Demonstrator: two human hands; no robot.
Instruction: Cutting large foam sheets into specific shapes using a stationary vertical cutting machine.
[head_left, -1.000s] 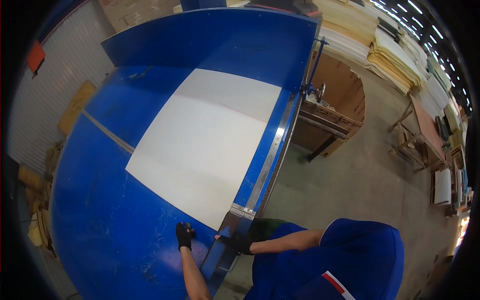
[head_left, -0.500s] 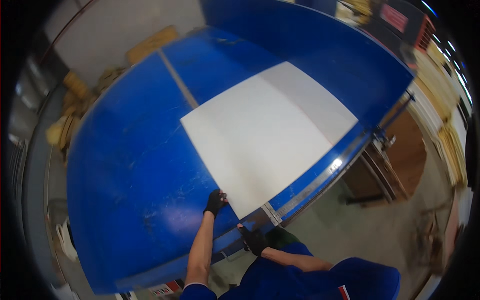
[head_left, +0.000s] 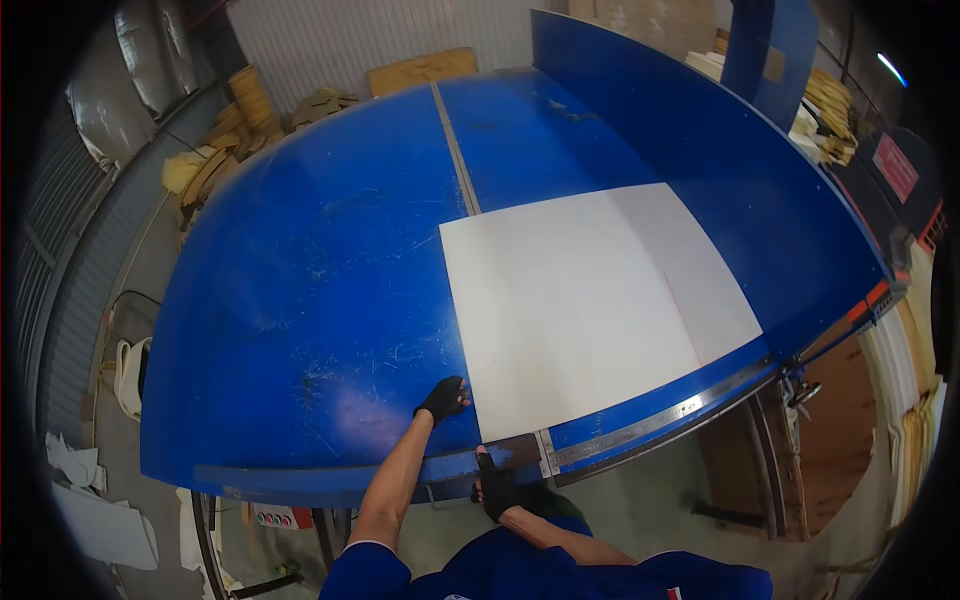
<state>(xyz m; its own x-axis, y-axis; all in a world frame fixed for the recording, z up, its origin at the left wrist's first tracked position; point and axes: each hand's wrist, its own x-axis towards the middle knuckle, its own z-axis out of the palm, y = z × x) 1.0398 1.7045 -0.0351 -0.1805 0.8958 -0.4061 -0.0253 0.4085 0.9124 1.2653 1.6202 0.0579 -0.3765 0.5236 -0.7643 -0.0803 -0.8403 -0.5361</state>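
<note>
A large white sheet (head_left: 570,310) lies flat on a blue table (head_left: 300,300), with a greyer band along its right side. My left hand (head_left: 445,398), in a black fingerless glove, has its fingers curled beside the sheet's left edge, close to the near corner. Whether anything is between those fingers is hidden. Gloved the same way, my right hand (head_left: 494,488) is at the table's front edge just below that corner. Its thumb points up toward the corner while the other fingers are bent lower down; what they hold, if anything, does not show.
A metal ruler strip (head_left: 670,415) runs along the front edge to the right. Another strip (head_left: 455,150) crosses the far table. A tall blue panel (head_left: 700,130) borders the right side. Brown stacked material (head_left: 235,140) stands far left, and a red-fronted control box (head_left: 280,516) is underneath.
My view has swung, so the table and sheet appear turned and shifted right. Both hands stay by the sheet's near left corner. The sheet shows no clear movement on the table.
</note>
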